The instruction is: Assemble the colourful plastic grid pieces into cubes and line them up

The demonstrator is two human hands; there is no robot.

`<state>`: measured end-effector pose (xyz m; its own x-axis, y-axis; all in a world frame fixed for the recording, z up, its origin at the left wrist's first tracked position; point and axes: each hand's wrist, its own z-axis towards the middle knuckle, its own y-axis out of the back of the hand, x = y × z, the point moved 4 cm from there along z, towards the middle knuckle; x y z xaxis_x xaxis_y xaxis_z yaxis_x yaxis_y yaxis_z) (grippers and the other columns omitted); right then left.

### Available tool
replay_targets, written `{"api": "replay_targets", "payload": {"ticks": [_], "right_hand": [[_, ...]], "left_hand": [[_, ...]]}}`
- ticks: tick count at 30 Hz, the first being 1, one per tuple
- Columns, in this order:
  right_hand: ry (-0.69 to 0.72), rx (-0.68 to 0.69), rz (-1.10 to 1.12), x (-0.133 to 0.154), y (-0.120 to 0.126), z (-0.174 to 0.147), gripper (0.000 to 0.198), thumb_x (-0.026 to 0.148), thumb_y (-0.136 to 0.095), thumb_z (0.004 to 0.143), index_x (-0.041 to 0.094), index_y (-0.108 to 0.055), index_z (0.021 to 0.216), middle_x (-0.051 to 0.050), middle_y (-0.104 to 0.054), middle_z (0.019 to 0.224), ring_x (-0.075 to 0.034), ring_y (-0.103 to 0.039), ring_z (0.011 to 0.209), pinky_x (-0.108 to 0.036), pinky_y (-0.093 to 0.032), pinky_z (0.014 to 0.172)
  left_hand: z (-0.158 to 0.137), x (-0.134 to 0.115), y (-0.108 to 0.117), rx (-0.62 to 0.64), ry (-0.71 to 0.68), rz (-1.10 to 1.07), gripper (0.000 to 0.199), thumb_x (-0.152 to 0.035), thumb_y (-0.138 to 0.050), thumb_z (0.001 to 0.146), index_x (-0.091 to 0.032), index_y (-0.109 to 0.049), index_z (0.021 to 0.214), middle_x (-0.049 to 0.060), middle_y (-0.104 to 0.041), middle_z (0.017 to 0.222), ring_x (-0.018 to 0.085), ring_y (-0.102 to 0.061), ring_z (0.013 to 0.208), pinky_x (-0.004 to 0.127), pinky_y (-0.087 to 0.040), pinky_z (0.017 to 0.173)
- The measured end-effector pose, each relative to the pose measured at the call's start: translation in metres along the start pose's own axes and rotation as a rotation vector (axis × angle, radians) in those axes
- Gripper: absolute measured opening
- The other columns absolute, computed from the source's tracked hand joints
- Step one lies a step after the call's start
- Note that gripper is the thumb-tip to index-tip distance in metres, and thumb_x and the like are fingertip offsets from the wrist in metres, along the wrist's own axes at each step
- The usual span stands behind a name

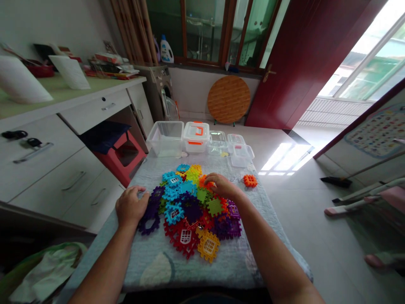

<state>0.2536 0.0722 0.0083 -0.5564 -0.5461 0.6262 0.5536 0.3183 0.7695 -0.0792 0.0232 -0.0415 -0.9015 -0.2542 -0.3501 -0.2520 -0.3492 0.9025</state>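
Note:
A heap of toothed plastic building tiles in many colours lies on a cloth-covered table (pixel 228 270). At the heap's left side my left hand (pixel 132 205) rests, thumb apart from the fingers, beside dark purple tiles (pixel 148 224); it holds nothing. My right hand (pixel 220 185) reaches in from the right, its fingers closed on an orange tile (pixel 204 180) at the far side of the heap. Blue tiles (pixel 174 212), a red tile with a white window (pixel 185 236) and a yellow tile (pixel 209 246) lie nearer. One orange window tile (pixel 250 181) lies apart at the right.
Along the table's far edge stand an open clear bin (pixel 166 139), a lidded box with orange clips (pixel 196 137) and smaller clear containers (pixel 240 155). A drawer desk (pixel 47 160) and red stool (pixel 126 154) are at the left. A broom (pixel 337 181) lies at the right.

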Motion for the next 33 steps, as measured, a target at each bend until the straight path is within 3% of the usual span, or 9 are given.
{"api": "replay_targets", "payload": {"ticks": [4,7,12,16,18,23,25,30,33], "right_hand": [[-0.156,-0.186,0.054,-0.012,0.018,-0.022,0.047,-0.001,-0.051,0.077,0.02,-0.065,0.117,-0.008,-0.065,0.119,-0.016,-0.064,0.099,-0.033,-0.052,0.09],[-0.259,-0.216,0.032,-0.022,0.028,-0.046,0.045,0.004,-0.053,0.079,0.02,-0.063,0.12,-0.009,-0.067,0.117,-0.017,-0.065,0.096,-0.034,-0.054,0.086],[-0.161,-0.137,-0.03,-0.024,0.018,-0.065,0.038,0.005,-0.058,0.078,0.023,-0.067,0.111,-0.006,-0.069,0.117,-0.02,-0.062,0.11,-0.039,-0.047,0.099],[-0.147,-0.148,0.059,-0.03,0.004,-0.065,0.022,0.008,-0.058,0.08,0.021,-0.069,0.094,-0.004,-0.072,0.101,-0.018,-0.065,0.095,-0.033,-0.049,0.09],[-0.191,-0.237,0.117,-0.037,0.002,-0.067,0.015,0.014,-0.058,0.083,0.021,-0.068,0.091,-0.004,-0.072,0.095,-0.017,-0.065,0.089,-0.031,-0.05,0.083],[-0.256,-0.621,0.049,-0.048,0.014,-0.078,0.015,0.021,-0.051,0.088,0.022,-0.066,0.09,-0.005,-0.068,0.093,-0.02,-0.063,0.089,-0.032,-0.05,0.081],[-0.26,-0.678,-0.008,-0.049,0.017,-0.08,0.017,0.019,-0.049,0.087,0.022,-0.065,0.091,-0.007,-0.067,0.098,-0.021,-0.061,0.094,-0.034,-0.05,0.084],[-0.408,-0.438,-0.252,-0.048,0.014,-0.083,0.02,0.007,-0.055,0.074,0.02,-0.067,0.083,-0.009,-0.065,0.101,-0.026,-0.055,0.1,-0.041,-0.043,0.094],[-0.386,-0.399,-0.266,-0.037,0.018,-0.085,0.018,0.01,-0.06,0.075,0.02,-0.07,0.086,-0.01,-0.063,0.107,-0.027,-0.052,0.103,-0.043,-0.04,0.096]], "left_hand": [[-0.001,-0.001,0.001,0.006,0.002,0.001,0.029,-0.038,-0.047,0.085,-0.019,-0.066,0.097,0.012,-0.066,0.117,0.031,-0.059,0.115,0.041,-0.045,0.097],[-0.001,-0.002,0.001,0.01,0.002,0.001,0.029,-0.038,-0.047,0.085,-0.019,-0.066,0.096,0.012,-0.066,0.116,0.031,-0.059,0.115,0.041,-0.045,0.097],[0.0,-0.001,0.001,0.017,0.003,0.003,0.028,-0.038,-0.048,0.085,-0.019,-0.066,0.096,0.012,-0.067,0.116,0.03,-0.059,0.116,0.041,-0.045,0.098],[-0.001,-0.002,0.002,0.025,0.014,-0.004,0.029,-0.038,-0.048,0.085,-0.018,-0.066,0.097,0.013,-0.066,0.117,0.032,-0.06,0.114,0.043,-0.046,0.096],[-0.001,-0.003,0.002,0.024,0.019,-0.005,0.029,-0.037,-0.048,0.085,-0.018,-0.066,0.097,0.014,-0.065,0.117,0.032,-0.06,0.114,0.044,-0.046,0.096],[-0.001,-0.002,0.001,0.015,0.024,0.006,0.028,-0.039,-0.049,0.085,-0.019,-0.066,0.096,0.013,-0.065,0.116,0.031,-0.06,0.112,0.041,-0.045,0.097],[-0.001,-0.002,0.0,0.009,0.022,0.005,0.028,-0.039,-0.049,0.085,-0.02,-0.066,0.096,0.012,-0.066,0.116,0.03,-0.06,0.113,0.041,-0.045,0.098],[-0.001,-0.001,0.0,0.018,0.015,0.008,0.028,-0.04,-0.048,0.086,-0.02,-0.065,0.095,0.012,-0.065,0.117,0.03,-0.059,0.115,0.041,-0.045,0.098],[-0.001,-0.001,0.0,0.01,0.013,0.001,0.028,-0.039,-0.048,0.085,-0.02,-0.065,0.095,0.012,-0.066,0.118,0.03,-0.059,0.115,0.041,-0.044,0.099]]}}
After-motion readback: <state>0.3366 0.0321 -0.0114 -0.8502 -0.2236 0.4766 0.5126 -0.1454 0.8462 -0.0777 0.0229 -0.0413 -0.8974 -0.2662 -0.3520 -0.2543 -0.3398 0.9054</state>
